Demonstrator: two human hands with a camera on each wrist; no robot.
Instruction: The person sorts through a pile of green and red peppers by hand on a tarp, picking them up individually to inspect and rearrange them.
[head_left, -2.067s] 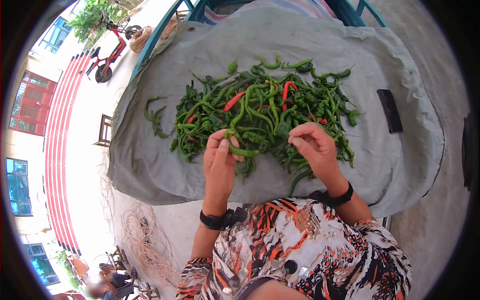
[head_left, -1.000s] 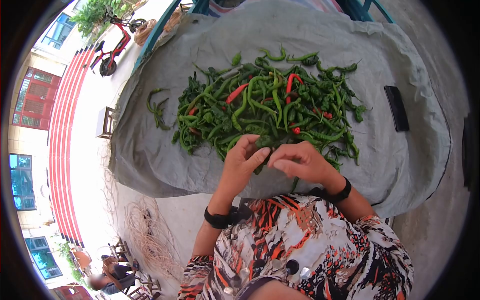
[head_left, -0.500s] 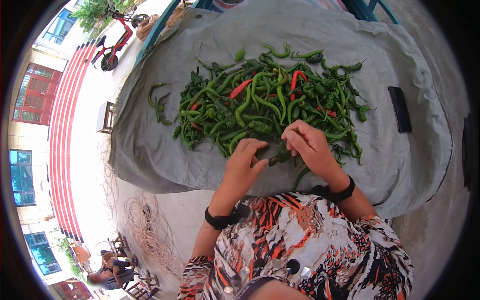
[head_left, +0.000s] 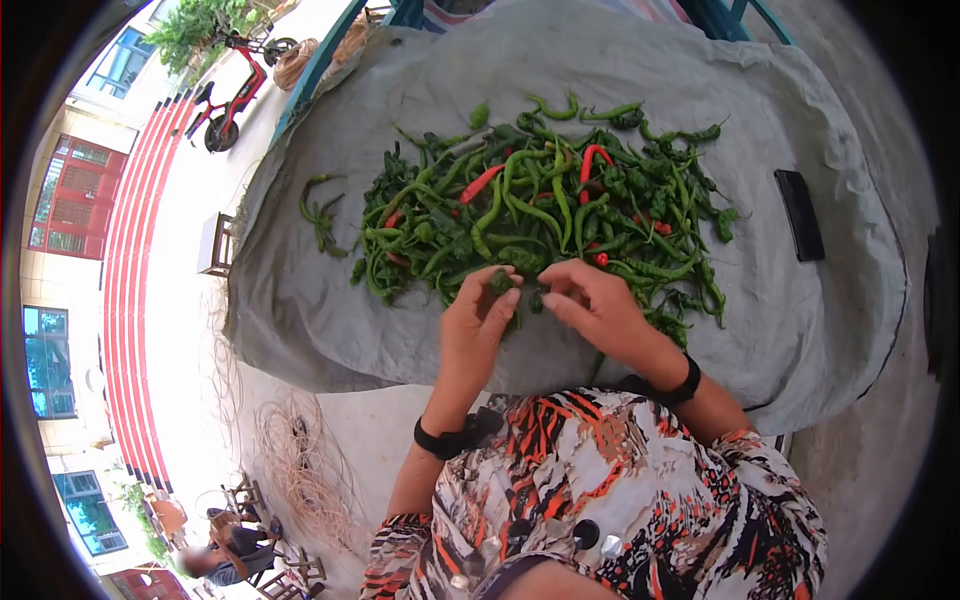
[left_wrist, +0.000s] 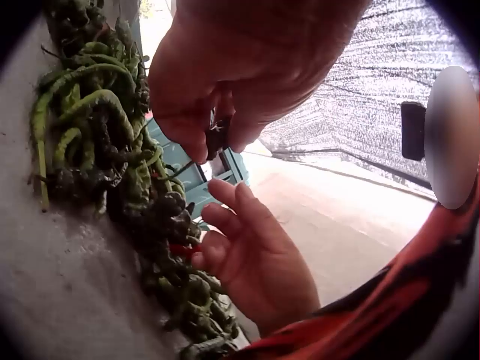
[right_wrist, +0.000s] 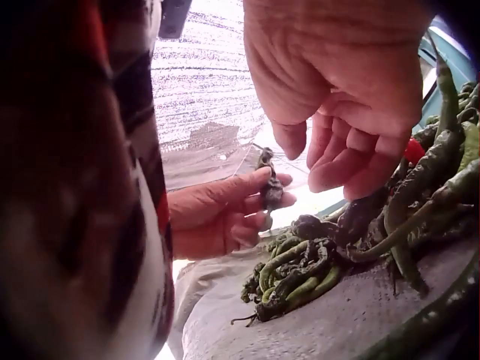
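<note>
A small, dark green, wrinkled chili pepper (head_left: 501,281) is pinched between thumb and fingers of my left hand (head_left: 472,325), at the near edge of the pile. In the right wrist view that pepper (right_wrist: 271,187) points its thin stem upward past the thumb. Just right of it in the head view is my right hand (head_left: 600,312), fingers loosely bent. Between its thumb and fingers nothing shows in the right wrist view (right_wrist: 337,112). Beyond both hands spreads a heap of green chili peppers (head_left: 540,205), with a few red chili peppers (head_left: 481,184) among them.
Grey cloth (head_left: 320,320) covers the work surface under the peppers. A black phone (head_left: 799,215) lies on it at the right. A small separate cluster of peppers (head_left: 322,218) lies left of the heap. Blue-green rails (head_left: 310,80) border the far side. At lower left a person (head_left: 235,555) sits.
A curved light green pepper was in my left hand at first; now a dark wrinkled one is there. My right hand has come left and nearer since half a second ago.
</note>
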